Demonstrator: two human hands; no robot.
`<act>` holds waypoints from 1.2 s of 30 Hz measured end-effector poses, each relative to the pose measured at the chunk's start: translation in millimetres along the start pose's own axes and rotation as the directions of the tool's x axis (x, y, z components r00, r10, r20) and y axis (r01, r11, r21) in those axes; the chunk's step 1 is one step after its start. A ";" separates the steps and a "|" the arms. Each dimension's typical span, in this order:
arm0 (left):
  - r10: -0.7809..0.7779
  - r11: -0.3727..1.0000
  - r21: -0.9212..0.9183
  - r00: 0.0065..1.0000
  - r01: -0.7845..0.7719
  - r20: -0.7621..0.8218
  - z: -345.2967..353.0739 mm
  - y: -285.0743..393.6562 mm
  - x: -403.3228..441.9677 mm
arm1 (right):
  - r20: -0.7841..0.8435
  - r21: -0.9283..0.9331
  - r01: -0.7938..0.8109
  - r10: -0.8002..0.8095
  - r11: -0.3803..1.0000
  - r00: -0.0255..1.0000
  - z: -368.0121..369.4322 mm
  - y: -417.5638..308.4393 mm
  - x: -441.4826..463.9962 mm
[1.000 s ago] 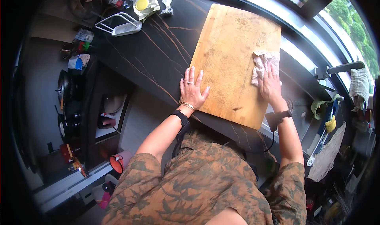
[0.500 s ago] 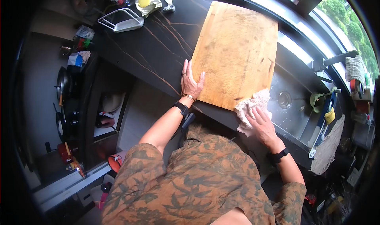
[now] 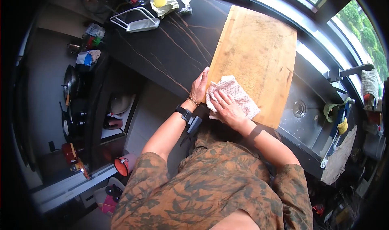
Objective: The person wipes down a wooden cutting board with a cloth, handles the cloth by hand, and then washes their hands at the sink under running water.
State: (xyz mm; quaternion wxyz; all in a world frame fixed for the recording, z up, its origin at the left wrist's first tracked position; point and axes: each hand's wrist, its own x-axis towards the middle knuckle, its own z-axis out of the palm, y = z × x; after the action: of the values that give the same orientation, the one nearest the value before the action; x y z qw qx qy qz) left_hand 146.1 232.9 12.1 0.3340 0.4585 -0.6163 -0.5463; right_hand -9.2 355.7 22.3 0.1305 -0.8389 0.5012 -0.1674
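A large wooden cutting board (image 3: 259,47) lies partly on the dark counter and partly over the sink, its top face scratched and spotted. My left hand (image 3: 199,86) grips the board's left edge near its front corner, with part of the fingers hidden. On the board's front left part is a crumpled pale pink cloth (image 3: 239,92). My right hand (image 3: 227,109) presses this cloth against the wood, fingers extended over it.
To the right is a black sink (image 3: 310,122) with a drain and a faucet (image 3: 356,70). At the counter's far left stand a white wire-handled tray (image 3: 142,24), a yellow item on paper (image 3: 161,1) and a small clear bag (image 3: 186,5). Pans (image 3: 71,84) sit further left.
My right hand has moved left with the cloth, from the board's front right corner to its front left part. My left hand's fingers have drawn together along the edge.
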 end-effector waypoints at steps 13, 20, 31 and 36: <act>0.051 0.834 0.552 0.997 -0.009 -0.060 10.0 17.5 15.1 | -0.050 0.120 0.120 -0.115 0.986 0.992 -1.3 15.5 4.0; 0.143 0.644 0.765 0.986 -0.026 -0.087 41.3 -3.4 4.7 | 0.052 0.193 -0.223 0.217 0.956 0.975 -72.6 53.5 -149.8; 0.220 0.477 0.875 0.975 -0.081 -0.030 48.7 7.6 -2.8 | -0.096 -0.138 -0.567 0.559 0.812 0.824 -61.8 70.0 -112.8; 0.194 0.480 0.874 0.981 -0.075 -0.022 48.7 7.6 -3.1 | -0.116 -0.167 -0.646 0.636 0.745 0.763 -71.0 126.7 -73.1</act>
State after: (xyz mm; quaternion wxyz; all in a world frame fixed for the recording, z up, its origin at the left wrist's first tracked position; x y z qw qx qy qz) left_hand 101.3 253.4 11.1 0.1350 0.5458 -0.8203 -0.1051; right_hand -171.7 357.9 26.9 0.0835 -0.6200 0.7757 -0.0834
